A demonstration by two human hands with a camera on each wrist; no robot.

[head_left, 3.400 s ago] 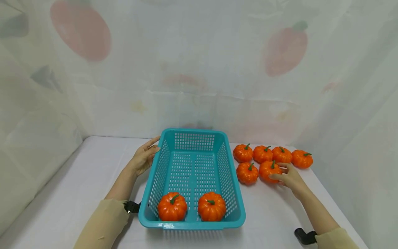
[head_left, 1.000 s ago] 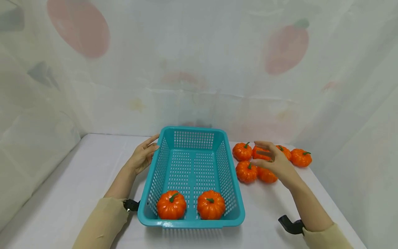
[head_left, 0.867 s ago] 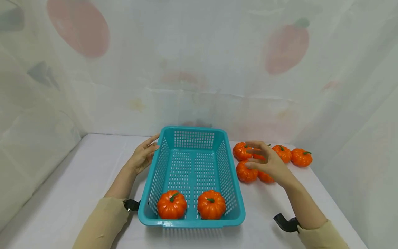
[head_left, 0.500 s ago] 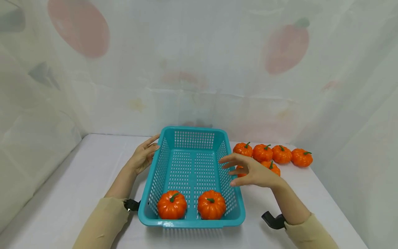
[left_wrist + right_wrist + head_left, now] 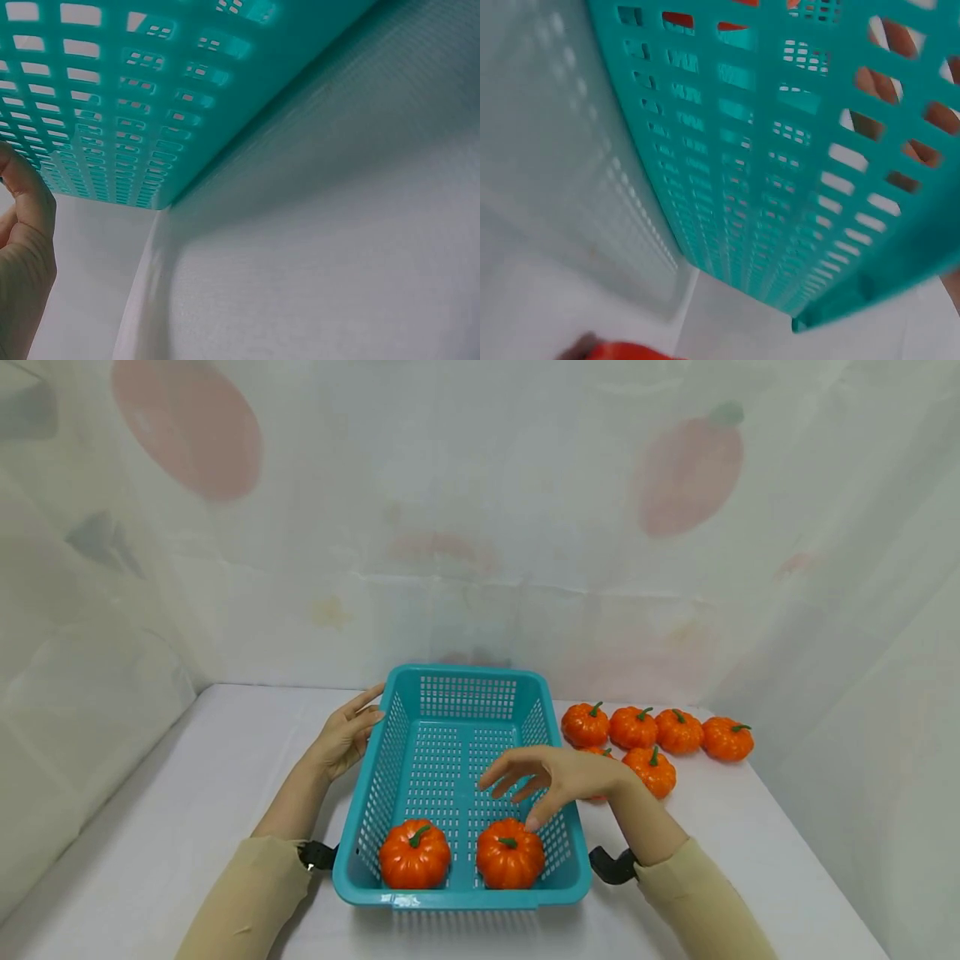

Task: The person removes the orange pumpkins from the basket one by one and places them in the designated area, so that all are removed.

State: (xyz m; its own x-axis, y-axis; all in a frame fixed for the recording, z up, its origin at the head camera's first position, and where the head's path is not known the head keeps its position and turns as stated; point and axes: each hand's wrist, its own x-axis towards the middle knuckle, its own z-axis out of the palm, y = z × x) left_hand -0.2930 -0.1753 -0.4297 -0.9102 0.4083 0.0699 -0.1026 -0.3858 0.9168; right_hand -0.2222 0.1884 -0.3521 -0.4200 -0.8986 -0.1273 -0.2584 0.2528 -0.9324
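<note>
In the head view a turquoise plastic basket [image 5: 461, 897] stands mid-table. Two small orange pumpkins, a left one [image 5: 415, 855] and a right one [image 5: 511, 857], lie at its near end. My left hand [image 5: 341, 743] holds the basket's left rim; in the left wrist view, part of that hand [image 5: 26, 225] shows beside the perforated wall [image 5: 112, 112]. Over the basket's right side hangs my right hand [image 5: 562, 777], fingers loosely bent around nothing, thumb close above the right pumpkin. In the right wrist view its fingers [image 5: 881, 82] show through the wall's holes.
Several more orange pumpkins stand on the white table [image 5: 750, 860] right of the basket: a back row [image 5: 633, 727] and two in front, one [image 5: 650, 772] in plain sight, the other partly behind my right hand. A pale printed curtain [image 5: 480, 527] encloses the table's back and sides.
My right hand has come off the pumpkins on the right and moved left, over the basket to above its right pumpkin. The left hand and basket stay put.
</note>
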